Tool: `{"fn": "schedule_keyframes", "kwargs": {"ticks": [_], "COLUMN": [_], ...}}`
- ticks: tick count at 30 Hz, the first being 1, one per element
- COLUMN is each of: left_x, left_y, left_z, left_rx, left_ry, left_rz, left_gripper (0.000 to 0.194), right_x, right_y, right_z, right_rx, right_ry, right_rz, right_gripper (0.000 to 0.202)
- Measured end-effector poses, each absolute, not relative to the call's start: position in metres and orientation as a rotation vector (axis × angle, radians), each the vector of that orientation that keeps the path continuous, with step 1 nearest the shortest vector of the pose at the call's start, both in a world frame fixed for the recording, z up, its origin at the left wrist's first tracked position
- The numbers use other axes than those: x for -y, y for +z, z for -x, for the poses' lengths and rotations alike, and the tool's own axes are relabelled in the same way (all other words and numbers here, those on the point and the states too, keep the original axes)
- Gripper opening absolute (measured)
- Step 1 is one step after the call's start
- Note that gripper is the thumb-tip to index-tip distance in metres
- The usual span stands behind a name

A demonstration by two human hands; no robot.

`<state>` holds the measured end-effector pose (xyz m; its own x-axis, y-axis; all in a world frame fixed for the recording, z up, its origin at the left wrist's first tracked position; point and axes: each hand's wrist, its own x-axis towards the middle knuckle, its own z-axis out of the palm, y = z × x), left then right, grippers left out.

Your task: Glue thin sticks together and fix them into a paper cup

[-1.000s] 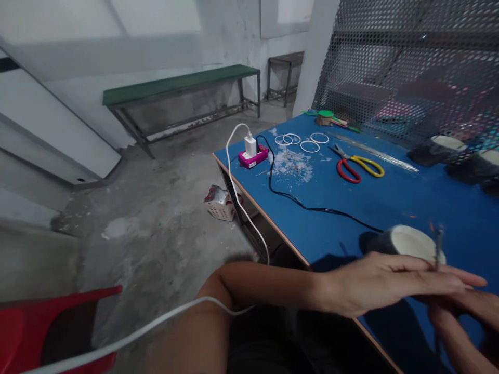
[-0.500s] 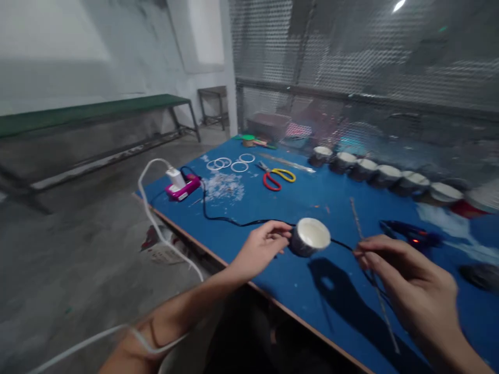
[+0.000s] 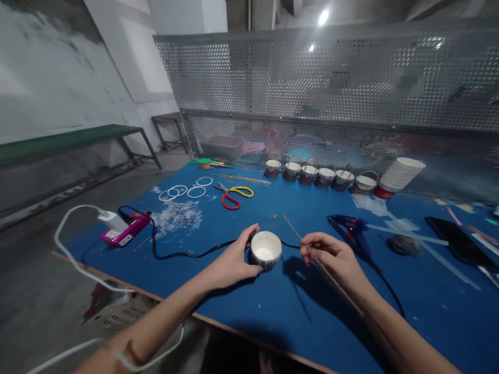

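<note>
My left hand (image 3: 236, 261) curls round the left side of a short paper cup (image 3: 266, 250), white inside with a dark wrapped outside. Its thumb lies along the near side and its fingers along the far side. The cup stands upright on the blue table (image 3: 241, 306). To its right, my right hand (image 3: 331, 259) pinches a thin, twisted, brownish cord or stick (image 3: 292, 226), whose end points up and left, apart from the cup. Beyond that hand lies a blue glue gun (image 3: 353, 231) with a small red light on.
Several finished-looking cups (image 3: 307, 175) line the perforated metal screen (image 3: 331, 78), beside a stack of paper cups (image 3: 401, 174). Scissors (image 3: 232, 197), white rings (image 3: 196, 192), scraps (image 3: 179, 215) and a pink power strip (image 3: 127, 231) lie leftward. A black phone (image 3: 460, 241) is at right.
The view has swung right. My left hand, earlier loosely beside the cup, now spreads its thumb and fingers round it. My right hand still pinches the cord or stick, now tilted further left.
</note>
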<state>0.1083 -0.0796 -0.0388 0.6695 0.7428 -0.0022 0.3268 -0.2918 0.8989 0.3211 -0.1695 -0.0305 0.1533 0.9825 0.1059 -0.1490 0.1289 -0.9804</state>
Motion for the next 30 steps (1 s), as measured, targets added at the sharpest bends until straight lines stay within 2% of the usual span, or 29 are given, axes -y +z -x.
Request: {"fn": "schedule_keyframes", "kwargs": {"ticks": [7, 13, 16, 24, 30], "left_x": [0.085, 0.093, 0.093, 0.086, 0.087], "left_y": [-0.038, -0.047, -0.047, -0.051, -0.039], "left_z": [-0.124, -0.128, -0.124, -0.128, -0.133], "left_rx": [-0.916, -0.960, -0.928, -0.869, -0.869], "left_ry": [0.571, 0.573, 0.521, 0.554, 0.560], "left_rz": [-1.934, -2.002, -1.973, -1.770, -1.511], "left_gripper": [0.077, 0.092, 0.092, 0.060, 0.056], "right_x": [0.168, 0.167, 0.166, 0.164, 0.163], "right_y": [-0.032, -0.028, -0.028, -0.024, -0.020], "right_z": [-0.320, -0.316, -0.316, -0.319, -0.324], "right_rx": [0.968, 0.867, 0.842, 0.717, 0.661], "right_ry": [1.134, 1.019, 0.959, 0.977, 0.915], "right_rz": [0.951, 0.923, 0.903, 0.859, 0.823], "right_gripper": [0.017, 0.014, 0.012, 0.012, 0.012]}}
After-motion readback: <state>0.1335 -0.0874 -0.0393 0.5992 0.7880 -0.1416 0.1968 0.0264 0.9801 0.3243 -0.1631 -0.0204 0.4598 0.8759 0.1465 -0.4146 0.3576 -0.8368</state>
